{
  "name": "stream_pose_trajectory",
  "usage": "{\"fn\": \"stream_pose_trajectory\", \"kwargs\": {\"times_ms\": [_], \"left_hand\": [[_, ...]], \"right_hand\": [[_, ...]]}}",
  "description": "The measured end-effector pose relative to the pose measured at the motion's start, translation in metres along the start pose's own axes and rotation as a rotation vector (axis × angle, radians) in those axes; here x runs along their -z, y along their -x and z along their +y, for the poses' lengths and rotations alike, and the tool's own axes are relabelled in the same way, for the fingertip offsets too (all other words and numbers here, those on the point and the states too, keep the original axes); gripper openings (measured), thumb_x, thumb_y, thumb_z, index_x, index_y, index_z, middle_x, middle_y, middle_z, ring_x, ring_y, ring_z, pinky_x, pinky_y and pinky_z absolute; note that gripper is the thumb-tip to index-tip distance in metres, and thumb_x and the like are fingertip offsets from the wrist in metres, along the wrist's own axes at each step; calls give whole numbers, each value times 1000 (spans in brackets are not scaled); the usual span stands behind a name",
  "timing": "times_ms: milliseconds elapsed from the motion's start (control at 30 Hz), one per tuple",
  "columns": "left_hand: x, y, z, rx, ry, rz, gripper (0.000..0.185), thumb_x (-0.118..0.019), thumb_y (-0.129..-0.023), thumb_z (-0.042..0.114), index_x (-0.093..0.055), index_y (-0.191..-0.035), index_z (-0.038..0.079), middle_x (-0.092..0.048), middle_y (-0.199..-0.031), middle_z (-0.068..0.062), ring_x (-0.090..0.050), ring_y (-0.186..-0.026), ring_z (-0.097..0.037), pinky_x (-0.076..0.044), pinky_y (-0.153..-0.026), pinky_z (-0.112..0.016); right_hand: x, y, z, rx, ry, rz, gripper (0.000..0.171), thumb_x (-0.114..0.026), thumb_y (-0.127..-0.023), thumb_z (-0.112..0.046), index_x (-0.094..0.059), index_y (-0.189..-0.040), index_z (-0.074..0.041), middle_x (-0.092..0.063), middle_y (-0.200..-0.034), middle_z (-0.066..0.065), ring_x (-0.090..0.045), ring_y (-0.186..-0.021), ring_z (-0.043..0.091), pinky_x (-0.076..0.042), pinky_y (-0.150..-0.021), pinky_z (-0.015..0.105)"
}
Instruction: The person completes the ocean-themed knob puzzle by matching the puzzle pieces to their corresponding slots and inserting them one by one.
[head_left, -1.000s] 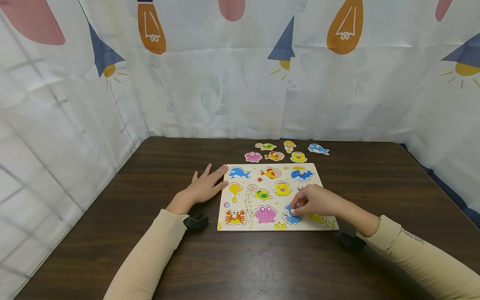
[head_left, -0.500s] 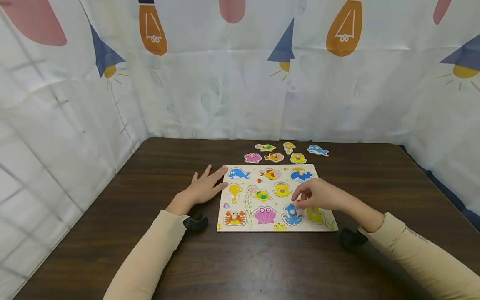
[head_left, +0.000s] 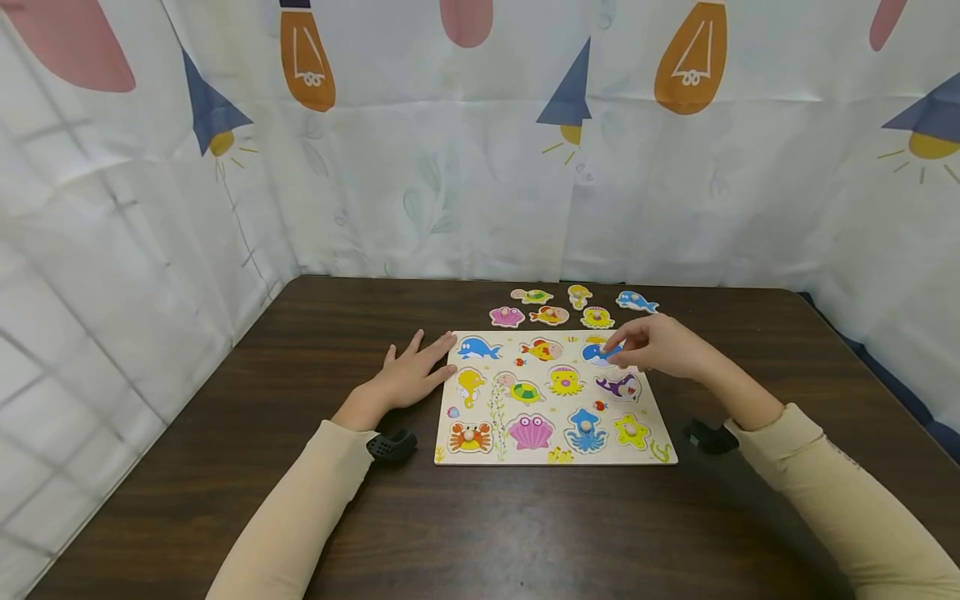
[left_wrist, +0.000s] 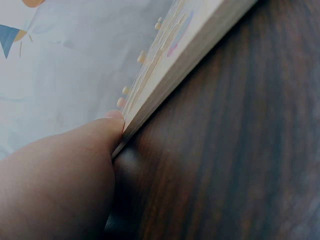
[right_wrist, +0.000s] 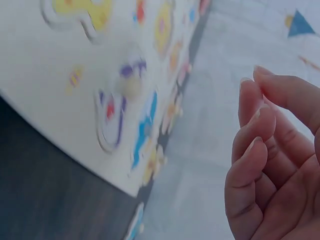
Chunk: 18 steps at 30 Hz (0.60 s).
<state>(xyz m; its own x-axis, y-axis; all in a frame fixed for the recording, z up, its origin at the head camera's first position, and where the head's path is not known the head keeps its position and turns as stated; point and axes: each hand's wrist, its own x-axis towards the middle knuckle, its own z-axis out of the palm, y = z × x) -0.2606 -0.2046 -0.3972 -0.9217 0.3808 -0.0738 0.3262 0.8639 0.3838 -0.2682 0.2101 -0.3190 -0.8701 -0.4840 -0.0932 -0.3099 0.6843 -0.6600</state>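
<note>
A wooden peg puzzle board [head_left: 510,340] with sea animals lies on the table. My left hand [head_left: 405,375] rests flat at its left edge, fingers spread, the thumb touching the edge in the left wrist view. My right hand [head_left: 663,348] hangs over the board's upper right corner beside the blue whale piece [head_left: 596,352], fingers loosely curled with nothing between them in the right wrist view. Knobbed pieces sit in the board: a crab [head_left: 470,437], a blue squid [head_left: 585,432], a yellow starfish [head_left: 632,432] and a purple sea animal [head_left: 619,387].
Behind the board lie loose pieces: a turtle [head_left: 532,296], a seahorse [head_left: 578,295], a light-blue dolphin-like piece [head_left: 636,301], a pink shell [head_left: 507,317], a fish [head_left: 550,315] and a yellow octopus [head_left: 597,317]. A patterned curtain [head_left: 480,183] hangs beyond the dark table [head_left: 480,525].
My right hand has let go of the squid's knob and moved up and to the right over the board, uncovering the squid, starfish and purple piece. My left hand has stayed put.
</note>
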Motion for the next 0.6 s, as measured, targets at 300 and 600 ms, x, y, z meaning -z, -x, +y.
{"fn": "stream_pose_trajectory", "kwargs": {"times_ms": [300, 600], "left_hand": [[-2, -1, -1, -1, 2, 3, 69, -43, -109, 49, -19, -167, 21, -15, -171, -3, 1, -156, -40, 5, -113, -75], [-2, -1, -1, -7, 6, 11, 69, -44, -108, 49, -20, -166, 21, -16, -171, -3, 0, -156, -40, 5, -113, -75]], "right_hand": [[21, -14, 20, -57, -35, 160, 31, -68, -101, -22, -72, -118, 3, -74, -91, 13, -63, -78, 34, -56, -69, 41], [34, -36, 50, -105, -22, 291, 35, -59, -106, -23, -68, -125, 6, -71, -103, 24, -63, -85, 40, -55, -74, 43]]}}
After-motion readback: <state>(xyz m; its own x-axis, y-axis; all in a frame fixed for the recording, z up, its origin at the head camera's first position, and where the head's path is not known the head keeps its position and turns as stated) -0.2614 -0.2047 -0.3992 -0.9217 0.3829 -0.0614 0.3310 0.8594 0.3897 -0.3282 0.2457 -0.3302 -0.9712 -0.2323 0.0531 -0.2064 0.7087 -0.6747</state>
